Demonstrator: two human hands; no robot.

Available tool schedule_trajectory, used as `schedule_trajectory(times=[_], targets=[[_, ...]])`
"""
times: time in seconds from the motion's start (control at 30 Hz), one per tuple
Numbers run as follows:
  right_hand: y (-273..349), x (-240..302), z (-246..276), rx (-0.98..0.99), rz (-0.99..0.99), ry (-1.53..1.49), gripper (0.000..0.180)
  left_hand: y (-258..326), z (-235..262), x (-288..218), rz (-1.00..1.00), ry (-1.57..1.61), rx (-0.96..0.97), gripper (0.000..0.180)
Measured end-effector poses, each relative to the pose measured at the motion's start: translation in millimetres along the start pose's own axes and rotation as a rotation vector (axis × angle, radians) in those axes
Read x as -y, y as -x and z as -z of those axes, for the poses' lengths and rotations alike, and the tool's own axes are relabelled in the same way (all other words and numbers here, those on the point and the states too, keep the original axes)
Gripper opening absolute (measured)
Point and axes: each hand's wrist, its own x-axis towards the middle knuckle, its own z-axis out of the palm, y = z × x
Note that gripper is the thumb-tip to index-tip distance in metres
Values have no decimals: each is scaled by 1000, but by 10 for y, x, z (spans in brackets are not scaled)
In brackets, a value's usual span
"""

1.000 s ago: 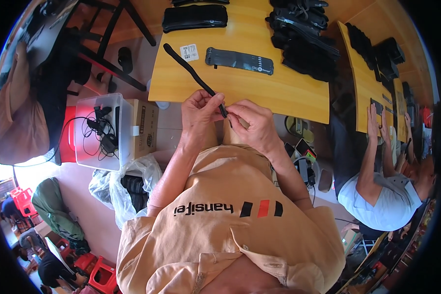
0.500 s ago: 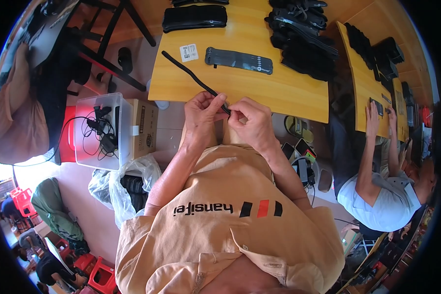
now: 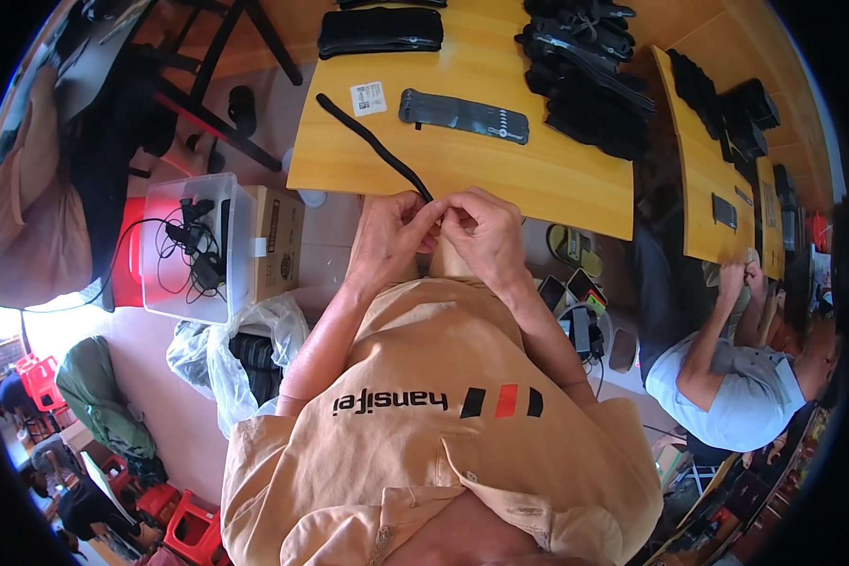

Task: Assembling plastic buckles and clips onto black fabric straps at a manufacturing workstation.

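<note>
A thin black strap or cord (image 3: 375, 144) lies across the near left of the yellow table, and its near end runs between my fingers. My left hand (image 3: 389, 231) pinches it just off the table's front edge. Against it, my right hand (image 3: 484, 231) is closed at the same end, thumb and finger pressed together; the strap's tip is hidden by the fingers. Beyond my hands lies a flat dark grey printed strip (image 3: 464, 116) with a small black tab. A white printed label (image 3: 368, 98) sits to its left.
Stacked black fabric bands (image 3: 380, 33) lie at the table's far left, with a heap of black bands (image 3: 590, 85) at the right. A clear plastic bin (image 3: 194, 294) of black cables stands left, beside a cardboard box (image 3: 278, 241). A person in pale blue (image 3: 726, 382) works at another table.
Both hands have drawn closer together at the strap's end, and the left has dropped slightly. The co-worker at right has pulled their hands back from their table.
</note>
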Motion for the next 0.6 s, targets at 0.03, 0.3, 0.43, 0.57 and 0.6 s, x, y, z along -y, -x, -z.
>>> schedule_trajectory(times=[0.03, 0.3, 0.43, 0.57, 0.6], targets=[[-3, -5, 4, 13, 2, 18, 8, -2, 1, 5, -3, 13, 10, 33], [-31, -16, 11, 65, 70, 93, 11, -8, 33, -1, -37, 59, 132, 27], [-16, -75, -34, 29, 91, 112, 11, -29, 65, 2, 1, 26, 193, 26], [-21, -65, -36, -2, 121, 88, 14, 0, 4, -9, 6, 74, 118, 27], [-21, -59, -35, -2, 120, 88, 14, 9, 16, -57, -40, -73, 88, 29]])
